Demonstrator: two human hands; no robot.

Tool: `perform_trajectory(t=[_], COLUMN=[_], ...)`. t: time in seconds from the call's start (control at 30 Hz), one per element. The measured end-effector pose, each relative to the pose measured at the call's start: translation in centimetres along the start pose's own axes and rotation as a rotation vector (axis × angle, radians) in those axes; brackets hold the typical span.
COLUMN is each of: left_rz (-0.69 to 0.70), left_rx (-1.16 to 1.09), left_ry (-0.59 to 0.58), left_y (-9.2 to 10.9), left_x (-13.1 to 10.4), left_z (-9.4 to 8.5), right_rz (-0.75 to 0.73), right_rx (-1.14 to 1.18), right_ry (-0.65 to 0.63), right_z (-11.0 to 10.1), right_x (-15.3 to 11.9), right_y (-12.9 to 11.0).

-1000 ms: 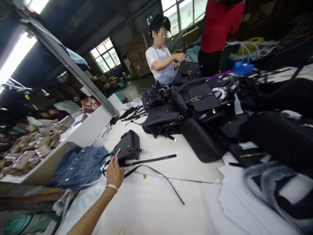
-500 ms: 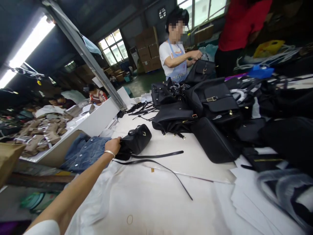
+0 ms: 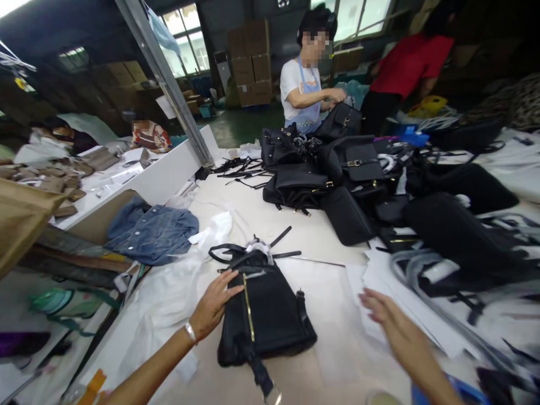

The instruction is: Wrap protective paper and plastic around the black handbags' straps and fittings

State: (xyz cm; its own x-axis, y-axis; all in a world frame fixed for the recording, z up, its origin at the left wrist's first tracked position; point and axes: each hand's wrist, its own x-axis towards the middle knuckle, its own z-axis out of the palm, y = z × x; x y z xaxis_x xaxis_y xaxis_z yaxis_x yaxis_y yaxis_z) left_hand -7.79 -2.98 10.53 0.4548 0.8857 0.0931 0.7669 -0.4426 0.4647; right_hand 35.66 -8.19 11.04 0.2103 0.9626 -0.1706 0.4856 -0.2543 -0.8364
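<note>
A black backpack (image 3: 276, 315) lies on the white table in front of me, its gold zipper (image 3: 248, 309) facing up. Straps stick out at its far end, and one with a metal buckle hangs toward me. My left hand (image 3: 215, 304) rests on the bag's upper left edge with fingers stretched out flat, not gripping. To the right of the bag, apart from it, my right hand (image 3: 390, 318) hovers over the white sheets (image 3: 371, 281). Its fingers are extended, a little blurred, and nothing shows in them.
Several black bags (image 3: 350, 163) are heaped at the back. A denim garment (image 3: 156, 230) lies at the left edge, near a metal post (image 3: 177, 95). A co-worker in an apron (image 3: 310, 93) handles a bag across the table. Clear tubing (image 3: 413, 275) lies right.
The black bag, gripped by my left hand at the far left, now lies flat nearer me. My left hand has loosened and lies on it. My right hand has come into view.
</note>
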Motion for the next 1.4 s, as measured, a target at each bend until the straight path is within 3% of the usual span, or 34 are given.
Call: perform_trajectory(t=[0.1,0.17,0.23,0.3,0.33,0.4,0.47,0.6,0.67,0.77,0.8,0.87,0.93,1.0,1.2,1.3,1.4], left_rz=[-0.232,-0.511,-0.821,-1.014,-1.038,-1.001,-0.927,-0.730,-0.682,-0.731,-0.748,-0.747,-0.727,-0.708,-0.544,-0.511,-0.503], left_rx=[-0.184,-0.358,-0.602,-0.913,-1.068,-1.284,-1.358,-1.339,-1.291,-1.182,-1.150,-1.099,-1.056,-1.012,-0.882,-0.813,-0.780], left_ry=[0.068,0.223,0.317,0.238,0.151,0.010,-0.043,-0.167,-0.265,-0.358,-0.365,-0.359,-0.362,-0.377,-0.413,-0.433,-0.458], left_y=[-0.3,-1.2,-1.9,-1.7,-1.3,0.0,1.4,2.7,2.7,2.3,2.1,1.8,1.5,1.3,2.3,3.0,3.2], left_x=[-6.1,-9.8,-12.5,-13.7,-13.8,-13.2,-12.3,-11.8,-12.2,-12.8,-12.9,-12.9,-12.7,-12.5,-12.3,-12.4,-12.5], left_z=[4.0,5.3,5.7,5.4,5.2,4.6,4.0,3.5,4.2,6.5,7.3,8.6,9.1,9.1,7.8,7.3,7.1], right_rz=[0.169,0.229,0.228,0.190,0.163,0.097,0.034,-0.024,0.026,0.117,0.108,0.023,-0.116,-0.278,-0.605,-0.654,-0.653], right_rx=[0.172,0.158,0.123,0.072,0.034,-0.060,-0.133,-0.168,-0.203,-0.306,-0.337,-0.374,-0.398,-0.447,-0.705,-0.753,-0.743], right_ry=[-0.287,-0.347,-0.375,-0.394,-0.397,-0.381,-0.360,-0.338,-0.374,-0.476,-0.453,-0.286,-0.098,-0.067,-0.289,-0.404,-0.475], right_z=[9.3,14.0,16.6,17.5,17.4,16.8,15.6,13.0,12.0,11.4,11.3,11.6,12.6,14.6,22.7,25.6,27.2], right_x=[-4.0,-6.8,-8.4,-8.8,-8.7,-8.3,-8.7,-12.8,-15.8,-18.4,-18.4,-17.0,-14.3,-11.3,-5.2,-3.4,-1.9], right_y=[-0.1,0.1,0.0,-0.6,-1.2,-2.5,-3.5,-2.4,-0.7,1.0,0.9,0.0,-1.6,-3.2,-6.6,-7.9,-8.4])
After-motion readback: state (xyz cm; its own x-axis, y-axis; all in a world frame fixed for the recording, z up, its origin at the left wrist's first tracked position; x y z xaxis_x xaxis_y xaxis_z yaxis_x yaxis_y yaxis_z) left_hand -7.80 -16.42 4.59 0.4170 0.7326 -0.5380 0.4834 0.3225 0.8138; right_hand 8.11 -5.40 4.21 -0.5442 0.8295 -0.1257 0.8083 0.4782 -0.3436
